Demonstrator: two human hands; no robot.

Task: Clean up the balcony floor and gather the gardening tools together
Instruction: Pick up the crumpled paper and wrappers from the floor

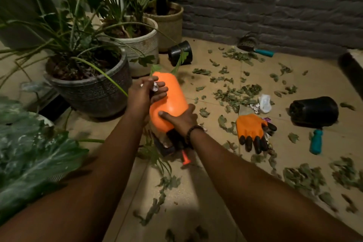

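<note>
Both hands on the orange spray bottle (169, 100), held tilted above the balcony floor (196, 202), base away from the person, black pump head and orange nozzle toward the wrists. Right hand (181, 119) grips the lower body near the pump end, fingers curled round it. Left hand (145, 94) lies against the bottle's left side, fingers fairly straight and pressing, with a small crumpled foil-like scrap (155, 87) tucked between them; can't tell how firmly it is pinched.

Step in hand, by my read: picking the sprayer up to gather it with the other tools. To do it well: keep the right-hand grip near the pump neck, support the body with the left, keep the nozzle off the plant leaves, avoid squeezing the trigger.

Other tools lie apart: orange-and-black glove (253, 133) to the right, teal-handled tool (316, 141) by a tipped black pot (314, 111), perforated scoop (253, 46) near the brick wall. Dry leaves (235, 92) are scattered across the floor, unswept. A second black pot (180, 52) lies tipped by the planters.
</note>
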